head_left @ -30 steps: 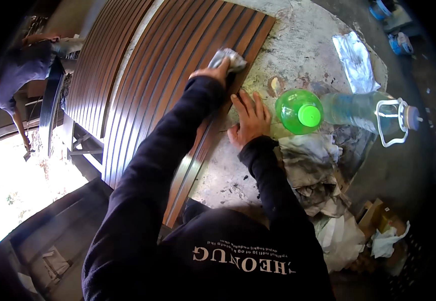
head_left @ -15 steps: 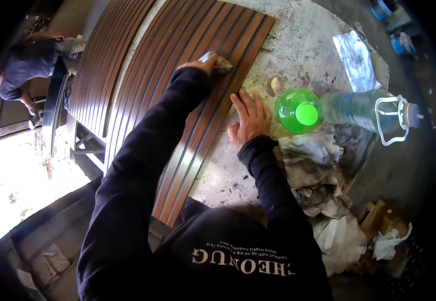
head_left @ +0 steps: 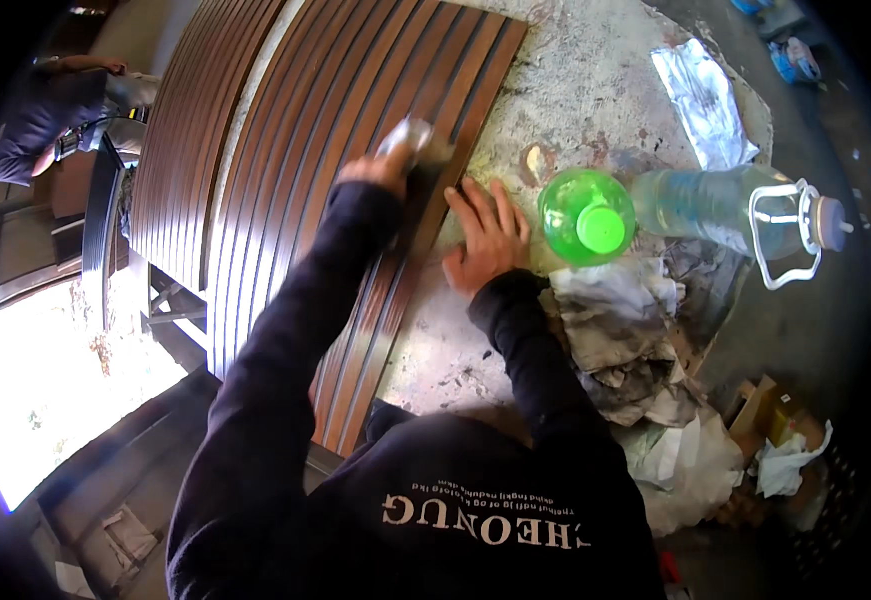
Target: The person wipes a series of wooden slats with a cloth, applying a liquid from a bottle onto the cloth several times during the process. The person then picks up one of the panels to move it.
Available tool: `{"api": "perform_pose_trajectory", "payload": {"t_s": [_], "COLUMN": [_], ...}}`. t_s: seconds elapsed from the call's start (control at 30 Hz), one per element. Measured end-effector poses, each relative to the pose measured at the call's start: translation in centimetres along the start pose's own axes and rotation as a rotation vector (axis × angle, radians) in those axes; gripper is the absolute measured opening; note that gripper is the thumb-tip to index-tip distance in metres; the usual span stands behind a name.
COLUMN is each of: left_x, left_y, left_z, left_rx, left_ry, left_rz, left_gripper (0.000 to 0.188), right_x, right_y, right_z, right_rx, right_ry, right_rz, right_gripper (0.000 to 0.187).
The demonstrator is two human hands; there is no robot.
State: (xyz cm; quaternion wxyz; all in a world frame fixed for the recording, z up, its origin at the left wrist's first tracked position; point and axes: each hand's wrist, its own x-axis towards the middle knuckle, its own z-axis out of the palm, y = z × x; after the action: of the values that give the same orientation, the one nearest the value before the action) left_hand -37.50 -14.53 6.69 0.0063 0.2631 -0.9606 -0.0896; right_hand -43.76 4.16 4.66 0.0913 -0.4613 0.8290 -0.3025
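Observation:
A brown slatted wood panel [head_left: 285, 160] with dark grooves lies on the worktable. My left hand [head_left: 380, 170], slightly blurred, is closed on a whitish rag [head_left: 410, 135] and presses it onto the slats near the panel's right side. The rag's underside is hidden. My right hand [head_left: 487, 235] rests on the pale, stained tabletop [head_left: 575, 80] with fingers spread, its fingertips at the panel's right edge. Just right of that hand stands a green bottle [head_left: 587, 218] with a green cap.
A clear bottle [head_left: 700, 205] with a white handle lies beside the green one. Stained cloths [head_left: 615, 310] and a pale crumpled sheet [head_left: 700, 105] are on the table's right. A second slatted panel [head_left: 190, 140] is at left; beyond it a person [head_left: 50, 115] stands.
My left hand has drawn the rag a little toward me and left along the slats. My right hand stays about where it was. The person at left has shifted position.

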Motion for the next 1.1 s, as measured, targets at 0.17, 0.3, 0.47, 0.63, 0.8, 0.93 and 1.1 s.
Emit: {"api": "perform_pose_trajectory", "payload": {"t_s": [0.17,0.3,0.47,0.63,0.8,0.93,1.1], "left_x": [-10.3,-0.6,5.9,-10.2,0.2,13.1,0.6], "left_y": [-2.5,0.1,1.0,-2.4,-1.0,2.9,1.2], "left_z": [2.6,0.9,0.7,2.7,2.9,0.4,3.2], "left_rx": [-0.054,0.021,-0.081,-0.281,-0.188,-0.239,-0.189], "left_ry": [-0.060,-0.060,0.065,-0.016,0.057,0.125,0.005], "left_rz": [-0.001,-0.023,-0.026,-0.049,0.123,-0.066,0.166], "left_gripper": [0.036,0.026,0.025,0.030,0.031,0.021,0.025], "right_x": [-0.5,-0.2,0.4,-0.1,-0.2,0.1,-0.1], "right_y": [1.1,0.6,-0.3,0.9,1.1,-0.1,1.3], "right_z": [0.9,0.4,0.2,0.2,0.5,0.5,0.5], "right_rx": [-0.011,0.069,0.034,0.046,0.079,0.046,0.140], "right_ry": [0.019,0.003,-0.004,0.008,0.018,-0.033,-0.055], "right_rz": [0.047,0.044,0.005,0.054,0.059,0.036,0.104], "right_gripper": [0.072,0.071,0.070,0.070,0.072,0.073,0.069]}}
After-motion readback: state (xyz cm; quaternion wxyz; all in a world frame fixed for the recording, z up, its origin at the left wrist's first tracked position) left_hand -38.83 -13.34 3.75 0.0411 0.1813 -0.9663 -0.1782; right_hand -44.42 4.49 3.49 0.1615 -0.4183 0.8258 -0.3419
